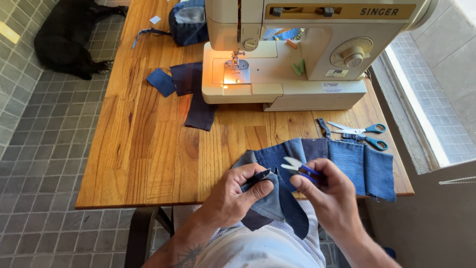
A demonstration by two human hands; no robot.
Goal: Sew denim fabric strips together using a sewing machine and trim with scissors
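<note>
My left hand (237,194) pinches a folded piece of dark blue denim (277,201) at the near edge of the wooden table (148,149). My right hand (331,194) holds small blue-handled thread snips (297,167), their pale blades pointing left toward the pinched fabric edge. The denim drapes off the table edge toward my lap. More joined denim patches (357,164) lie flat just right of my hands.
A cream sewing machine (287,64) stands at the back with its lamp on. Dark fabric pieces (191,94) lie to its left, blue-handled scissors (364,134) to its right front. A denim bundle (188,22) sits at the far edge. A black dog (69,34) lies on the tiled floor.
</note>
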